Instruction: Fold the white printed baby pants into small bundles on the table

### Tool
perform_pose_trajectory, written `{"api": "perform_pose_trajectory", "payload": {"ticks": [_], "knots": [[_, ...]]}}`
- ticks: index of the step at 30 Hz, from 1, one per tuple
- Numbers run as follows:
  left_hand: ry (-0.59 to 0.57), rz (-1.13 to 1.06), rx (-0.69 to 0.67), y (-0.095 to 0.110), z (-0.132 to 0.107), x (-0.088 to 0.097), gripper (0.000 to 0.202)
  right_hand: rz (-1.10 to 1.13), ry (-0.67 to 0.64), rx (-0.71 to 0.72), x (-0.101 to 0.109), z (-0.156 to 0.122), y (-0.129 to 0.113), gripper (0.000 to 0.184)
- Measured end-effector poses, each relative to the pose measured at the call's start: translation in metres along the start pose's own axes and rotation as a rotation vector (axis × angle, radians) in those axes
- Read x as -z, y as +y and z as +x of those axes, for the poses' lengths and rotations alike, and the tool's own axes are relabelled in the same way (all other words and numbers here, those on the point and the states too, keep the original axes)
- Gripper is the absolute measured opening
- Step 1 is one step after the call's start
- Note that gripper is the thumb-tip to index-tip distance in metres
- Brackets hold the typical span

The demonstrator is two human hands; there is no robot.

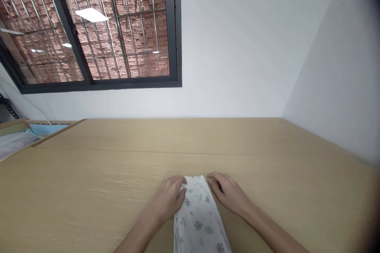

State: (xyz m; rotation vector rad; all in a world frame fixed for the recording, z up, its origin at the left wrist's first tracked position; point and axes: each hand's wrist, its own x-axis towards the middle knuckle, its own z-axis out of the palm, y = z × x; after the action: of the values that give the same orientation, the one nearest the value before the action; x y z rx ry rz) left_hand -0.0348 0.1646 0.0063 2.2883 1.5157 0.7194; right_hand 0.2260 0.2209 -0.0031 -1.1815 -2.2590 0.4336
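Note:
A white cloth (197, 213) with a small green and grey print lies in a narrow, layered strip on the tan tabletop (118, 189). Its near end runs out of the bottom of the view, so what kind of item it is cannot be told. My left hand (172, 197) rests at the strip's left edge, fingertips and thumb on the fabric with a gap between them. At the far right corner, my right hand (227, 191) has its thumb and fingers drawn together against the cloth's edge.
A wooden-edged open box (63, 129) at the far left holds light blue and whitish fabric. Behind the table stands a white wall (231, 47) with a dark-framed, barred window (133, 83). Another wall (341, 87) closes off the right side. A seam crosses the tabletop.

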Motion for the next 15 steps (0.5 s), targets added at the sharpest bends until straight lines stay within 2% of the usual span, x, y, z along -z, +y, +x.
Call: {"api": "perform_pose_trajectory", "payload": {"ticks": [2, 4, 6, 8, 10, 12, 14, 15], "knots": [[0.057, 0.01, 0.022, -0.005, 0.003, 0.0, 0.019, 0.036, 0.078, 0.004, 0.003, -0.001, -0.004, 0.031], [0.109, 0.019, 0.044, -0.011, 0.006, 0.0, 0.021, 0.068, 0.098, 0.038, 0.006, -0.003, -0.012, 0.03], [0.148, 0.028, 0.067, -0.018, 0.009, 0.0, 0.021, 0.093, 0.023, 0.119, 0.007, -0.009, -0.026, 0.025], [0.18, 0.036, 0.089, -0.025, 0.011, -0.002, 0.02, 0.102, -0.111, 0.212, 0.008, -0.016, -0.041, 0.022], [0.204, 0.044, 0.106, -0.031, 0.012, -0.003, 0.019, 0.095, -0.237, 0.252, 0.008, -0.025, -0.054, 0.033], [0.223, 0.049, 0.12, -0.036, 0.014, -0.004, 0.018, 0.086, -0.331, 0.233, 0.007, -0.032, -0.062, 0.053], [0.24, 0.052, 0.134, -0.04, 0.015, -0.005, 0.018, 0.077, -0.372, 0.206, 0.004, -0.035, -0.064, 0.066], [0.25, 0.053, 0.138, -0.042, 0.016, -0.005, 0.018, 0.071, -0.374, 0.206, 0.003, -0.036, -0.064, 0.065]]}}
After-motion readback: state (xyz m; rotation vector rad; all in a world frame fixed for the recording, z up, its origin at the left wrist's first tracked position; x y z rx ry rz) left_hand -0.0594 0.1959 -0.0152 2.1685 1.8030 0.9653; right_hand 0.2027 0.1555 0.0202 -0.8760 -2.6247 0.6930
